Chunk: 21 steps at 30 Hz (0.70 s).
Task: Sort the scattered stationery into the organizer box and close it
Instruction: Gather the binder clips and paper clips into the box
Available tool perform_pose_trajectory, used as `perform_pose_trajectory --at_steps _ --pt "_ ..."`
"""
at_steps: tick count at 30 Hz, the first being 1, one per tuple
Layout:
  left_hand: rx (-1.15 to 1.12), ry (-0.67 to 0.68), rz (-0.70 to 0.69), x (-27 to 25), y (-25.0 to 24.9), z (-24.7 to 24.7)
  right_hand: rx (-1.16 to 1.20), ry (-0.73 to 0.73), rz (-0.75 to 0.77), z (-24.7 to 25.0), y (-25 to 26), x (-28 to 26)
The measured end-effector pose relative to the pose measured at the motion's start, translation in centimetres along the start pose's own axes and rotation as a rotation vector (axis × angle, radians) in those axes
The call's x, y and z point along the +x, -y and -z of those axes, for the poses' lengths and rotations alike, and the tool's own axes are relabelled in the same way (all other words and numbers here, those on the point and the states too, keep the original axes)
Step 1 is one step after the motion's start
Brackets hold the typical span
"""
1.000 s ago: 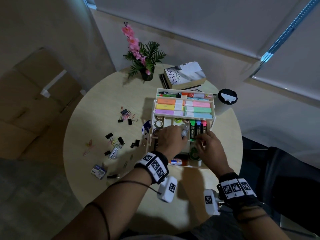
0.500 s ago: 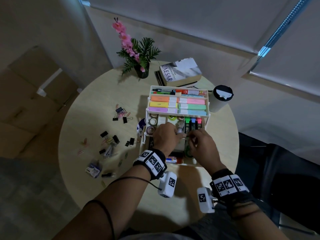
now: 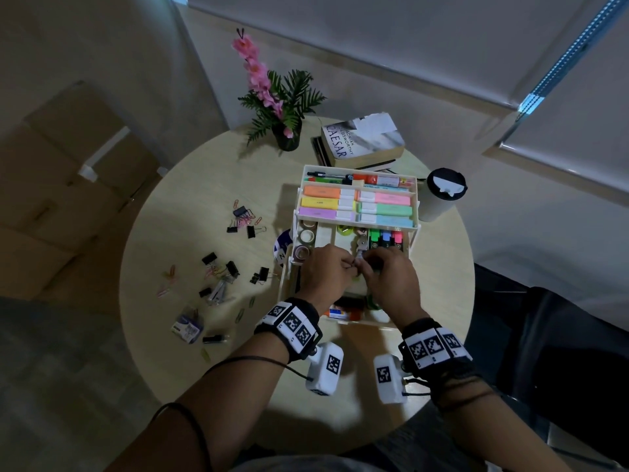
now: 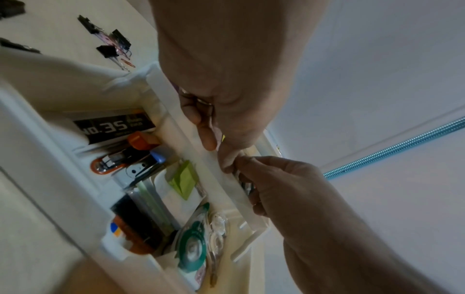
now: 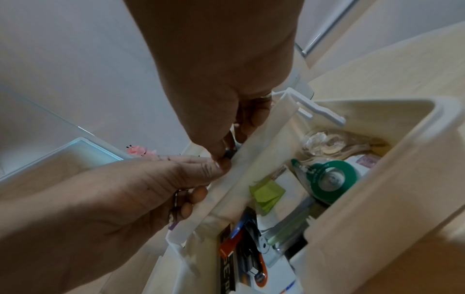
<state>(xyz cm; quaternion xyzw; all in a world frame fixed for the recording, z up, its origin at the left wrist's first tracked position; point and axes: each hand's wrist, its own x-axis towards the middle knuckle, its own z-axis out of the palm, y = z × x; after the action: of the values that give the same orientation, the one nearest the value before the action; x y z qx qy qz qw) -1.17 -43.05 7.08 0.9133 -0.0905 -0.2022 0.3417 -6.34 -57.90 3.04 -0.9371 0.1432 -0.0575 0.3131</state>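
Nearest the near edge of the table (image 3: 340, 420), the box (image 3: 413, 233) stands open in tiers, right of centre. Its bottom tier holds a tape dispenser (image 4: 192, 244), green notes (image 4: 182, 179), a stapler (image 4: 118, 162) and a staple pack (image 4: 113, 127). Above this tier, both hands meet over the middle tray. The left hand (image 3: 325, 274) has its fingers curled, with small metal items pinched against the tray's near wall; what they are cannot be told. The right hand (image 3: 391, 281) also has curled fingers, its thumb and forefinger pinching at the same spot beside the left fingertips. Beyond the hands, the middle tray carries tape rolls (image 3: 305, 237) and markers (image 3: 386, 238). The far tier carries highlighters (image 3: 357, 207) and pens (image 3: 354, 179). Judgement: filling is well advanced but not complete. Still loose on the left half of the table are binder clips (image 3: 224, 270), paper clips (image 3: 166, 284), a small pack (image 3: 187, 327) near the near-left edge, and a second clip cluster (image 3: 245, 219) farther back. The tiers are not yet folded together, so closing remains. A cup (image 3: 440, 195), books (image 3: 360, 141) and a plant (image 3: 282, 107) stand at the far edge.
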Motion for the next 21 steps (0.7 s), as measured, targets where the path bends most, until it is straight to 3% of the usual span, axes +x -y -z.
perform_pose_trajectory --at_steps 7,15,21 --pt "0.138 0.047 -0.106 0.0 0.2 0.3 -0.044 0.023 -0.017 -0.4 0.0 0.1" --pt "0.073 0.06 -0.209 -0.4 1.8 0.6 -0.02 -0.035 0.008 0.6 1.6 -0.9" --pt "0.047 0.038 -0.356 -2.0 4.8 4.2 0.035 -0.002 0.14 0.4 5.1 -1.9"
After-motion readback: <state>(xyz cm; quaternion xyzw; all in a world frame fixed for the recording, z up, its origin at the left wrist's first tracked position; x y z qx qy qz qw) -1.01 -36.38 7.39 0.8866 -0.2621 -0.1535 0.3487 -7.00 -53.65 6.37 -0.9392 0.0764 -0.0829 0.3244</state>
